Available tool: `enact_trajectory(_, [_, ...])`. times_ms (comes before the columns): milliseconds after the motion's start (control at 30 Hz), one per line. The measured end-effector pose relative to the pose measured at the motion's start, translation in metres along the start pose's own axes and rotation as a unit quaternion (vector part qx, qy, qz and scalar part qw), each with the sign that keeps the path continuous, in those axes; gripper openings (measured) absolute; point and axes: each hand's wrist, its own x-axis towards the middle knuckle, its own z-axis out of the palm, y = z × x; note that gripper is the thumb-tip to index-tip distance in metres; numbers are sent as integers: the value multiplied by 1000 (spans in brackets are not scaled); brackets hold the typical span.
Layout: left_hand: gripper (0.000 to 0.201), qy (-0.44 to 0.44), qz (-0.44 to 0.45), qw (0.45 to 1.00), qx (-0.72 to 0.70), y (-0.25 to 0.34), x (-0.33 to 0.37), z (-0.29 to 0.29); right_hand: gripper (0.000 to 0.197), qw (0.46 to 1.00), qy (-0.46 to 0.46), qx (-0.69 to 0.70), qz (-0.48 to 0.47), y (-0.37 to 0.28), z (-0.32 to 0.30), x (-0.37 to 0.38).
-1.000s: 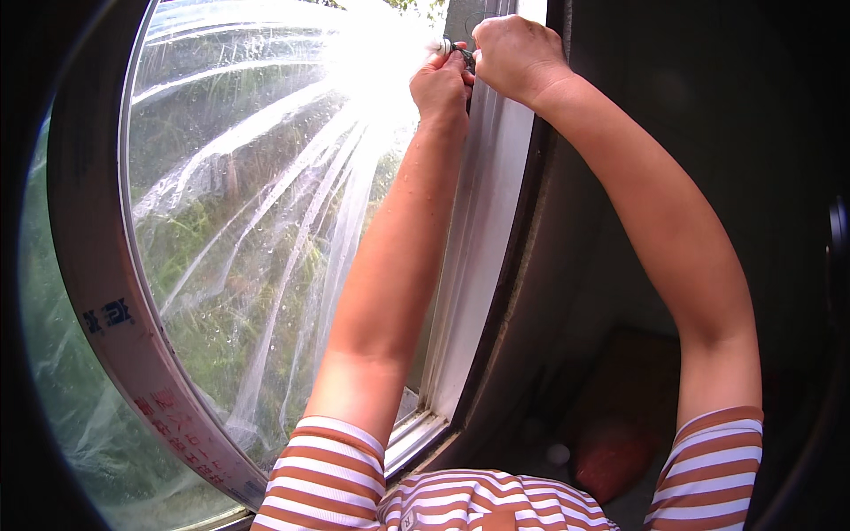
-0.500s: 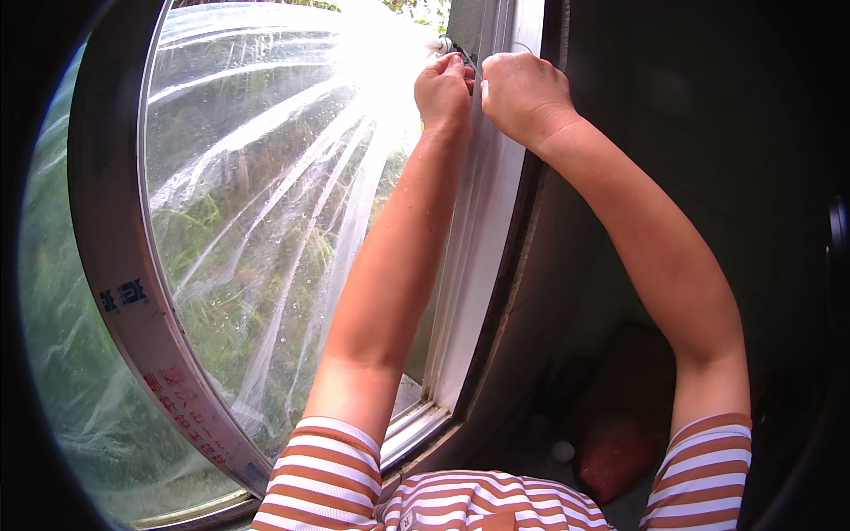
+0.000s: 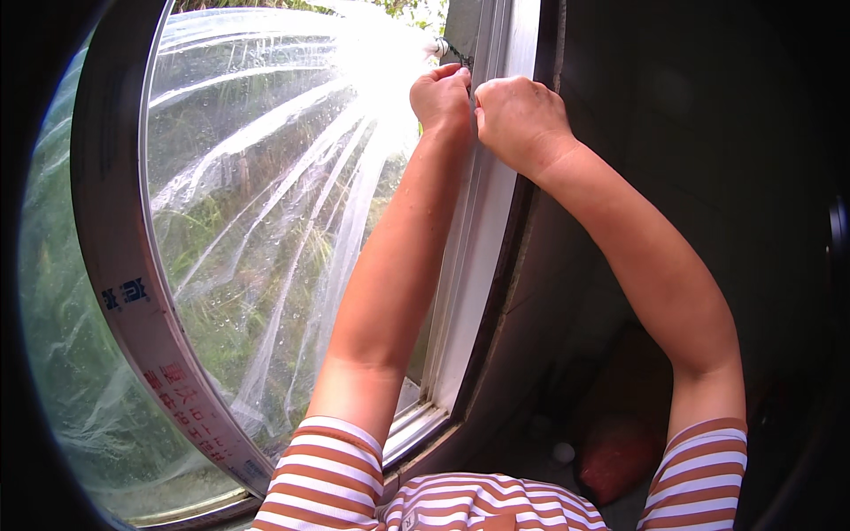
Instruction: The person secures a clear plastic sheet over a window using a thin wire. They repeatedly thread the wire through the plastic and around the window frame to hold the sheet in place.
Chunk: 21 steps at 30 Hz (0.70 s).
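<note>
Clear plastic sheeting (image 3: 266, 133), wet with drops, spreads in pleats from a gathered end (image 3: 439, 47) at the top of the window opening. A thin dark green cord (image 3: 456, 53) is tied round that end and runs toward the window frame. Just below it, my left hand (image 3: 441, 99) is raised with its fingers closed, pinching what looks like the cord. Close by on the right, my right hand (image 3: 522, 119) is closed in a fist in front of the white frame. Its knuckles hide whatever it grips.
A white sliding-window frame (image 3: 505, 150) runs down beside my hands to a sill track (image 3: 416, 429). At left stands a brown-grey window sash (image 3: 111, 221) with printed marks. Grass shows through the plastic. On the dark right side lies a reddish object (image 3: 613, 462), low down.
Both hands have come down a little from the gathered end, the right one farther. More of the cord above my left hand now shows.
</note>
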Motion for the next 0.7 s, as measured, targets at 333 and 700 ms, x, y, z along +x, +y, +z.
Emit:
enact_trajectory(333, [6, 94, 71, 965, 233, -6, 14, -2, 16, 995, 93, 27, 8, 6, -10, 13])
enact_trajectory(700, [5, 113, -47, 993, -1, 7, 6, 12, 14, 963, 258, 62, -55, 25, -7, 77])
